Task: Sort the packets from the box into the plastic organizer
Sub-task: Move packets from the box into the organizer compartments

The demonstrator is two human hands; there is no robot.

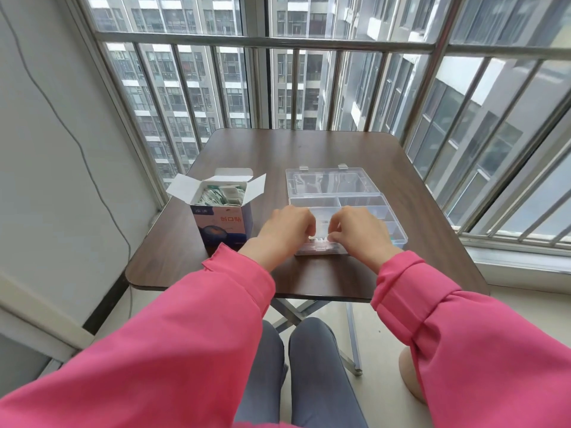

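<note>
Two hands work over the near end of the plastic organizer (340, 208), both reaching forward from pink sleeves (197, 329). Left hand (285, 228): knuckles up, fingers curled downward, grip pinching small white packets (319, 239) at the organizer's front compartment. Right hand (360, 230): same posture, fingers curled, its grip pinching the same packets from the opposite side. How the packets lie, and which way their long axis runs, cannot be told; the fingers cover most of them.

Organizer: clear, divided into compartments, lid (327, 179) folded back flat on the table (309, 149) on the far side. The far compartments show no contents.

Box (221, 219): upright on the table, to the left of the organizer and apart from it, top flaps spread open, filled with loosely stacked packets in white and green wrappers (221, 194). Printed front faces the person.
</note>
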